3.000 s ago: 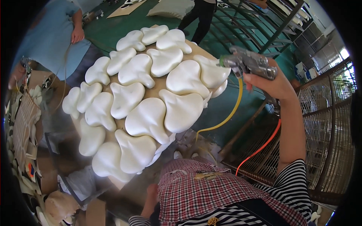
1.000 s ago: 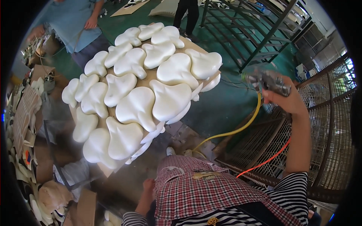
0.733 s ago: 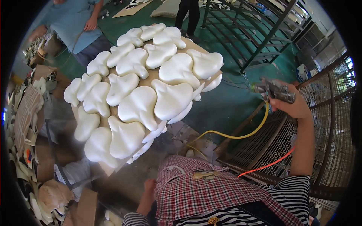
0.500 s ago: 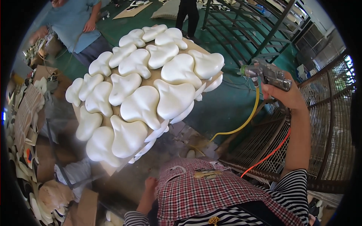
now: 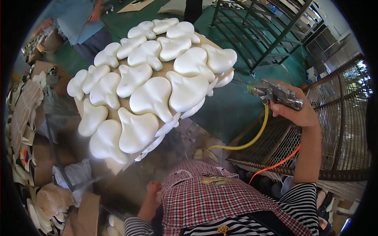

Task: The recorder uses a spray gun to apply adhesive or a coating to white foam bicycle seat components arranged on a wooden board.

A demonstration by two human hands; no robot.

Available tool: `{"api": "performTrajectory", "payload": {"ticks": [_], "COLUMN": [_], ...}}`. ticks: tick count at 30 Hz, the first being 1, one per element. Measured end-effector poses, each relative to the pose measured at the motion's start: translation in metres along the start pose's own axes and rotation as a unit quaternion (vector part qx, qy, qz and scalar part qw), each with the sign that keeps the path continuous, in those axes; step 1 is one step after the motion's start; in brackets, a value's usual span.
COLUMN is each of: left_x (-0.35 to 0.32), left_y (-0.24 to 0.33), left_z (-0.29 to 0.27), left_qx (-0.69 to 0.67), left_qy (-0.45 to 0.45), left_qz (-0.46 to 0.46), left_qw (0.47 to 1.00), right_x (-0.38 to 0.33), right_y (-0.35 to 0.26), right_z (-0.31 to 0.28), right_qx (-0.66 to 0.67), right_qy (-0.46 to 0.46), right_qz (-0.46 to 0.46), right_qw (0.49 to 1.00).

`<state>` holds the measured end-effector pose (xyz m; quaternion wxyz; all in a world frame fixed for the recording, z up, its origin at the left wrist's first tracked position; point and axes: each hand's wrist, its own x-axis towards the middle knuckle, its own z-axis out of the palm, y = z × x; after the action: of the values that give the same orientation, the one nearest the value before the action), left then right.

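Observation:
My right hand (image 5: 304, 112) is raised on the right, wrapped round the handle of a metal spray gun (image 5: 275, 93). The gun's green-ringed nozzle faces left, toward a board (image 5: 115, 166) covered with several smooth white saddle-shaped pieces (image 5: 150, 98). The nozzle is apart from the nearest pieces. A yellow hose (image 5: 252, 143) joins the gun from below, and an orange-red hose (image 5: 277, 166) hangs under my right forearm. Low beside my checked apron (image 5: 204, 192), my left hand (image 5: 152, 188) is curled closed; what it holds, if anything, is hidden.
A person in a blue shirt (image 5: 80, 23) stands beyond the board at far left. Dark metal racks (image 5: 256, 35) stand at the far right, a woven mesh panel (image 5: 334, 118) near my right arm. Cardboard (image 5: 88, 214), a crumpled bag (image 5: 76, 173) and loose pieces lie at left.
The board with the white pieces sits slightly higher in view. The spray gun and my right hand are a little lower, and the yellow hose bends differently. My left hand has shifted slightly left.

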<state>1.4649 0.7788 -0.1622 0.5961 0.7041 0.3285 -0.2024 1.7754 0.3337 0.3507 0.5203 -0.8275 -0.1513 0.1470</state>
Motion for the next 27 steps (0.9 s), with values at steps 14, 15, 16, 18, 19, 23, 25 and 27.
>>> {"api": "performTrajectory", "payload": {"ticks": [14, 15, 16, 18, 19, 23, 25, 27], "left_x": [-0.007, -0.008, -0.009, -0.011, -0.012, -0.029, -0.018, -0.013], "left_y": [-0.022, -0.021, -0.020, -0.017, -0.015, 0.017, -0.020, -0.021], "left_z": [-0.041, -0.041, -0.041, -0.041, -0.042, -0.037, -0.052, -0.052], "left_qx": [0.073, 0.073, 0.060, 0.047, 0.059, 0.027, 0.047, 0.071], "left_qy": [-0.032, -0.034, -0.011, 0.010, 0.008, 0.050, 0.026, -0.012], "left_qz": [0.045, 0.045, 0.021, -0.002, 0.000, -0.128, -0.059, 0.015], "left_qw": [0.996, 0.996, 0.998, 0.999, 0.998, 0.990, 0.997, 0.997], "right_x": [-0.038, -0.047, -0.055, -0.065, -0.068, -0.083, -0.084, -0.093], "right_y": [-0.018, -0.016, -0.015, -0.017, -0.019, -0.020, -0.027, -0.024], "right_z": [0.042, 0.043, 0.043, 0.042, 0.042, 0.052, 0.057, 0.054], "right_qx": [-0.026, -0.025, -0.025, -0.034, -0.041, -0.040, -0.019, -0.028], "right_qy": [0.009, 0.015, 0.020, 0.053, 0.086, 0.057, 0.068, 0.075], "right_qz": [-0.002, 0.007, 0.016, 0.034, 0.050, 0.048, 0.041, 0.052], "right_qw": [1.000, 1.000, 0.999, 0.997, 0.994, 0.996, 0.997, 0.995]}}
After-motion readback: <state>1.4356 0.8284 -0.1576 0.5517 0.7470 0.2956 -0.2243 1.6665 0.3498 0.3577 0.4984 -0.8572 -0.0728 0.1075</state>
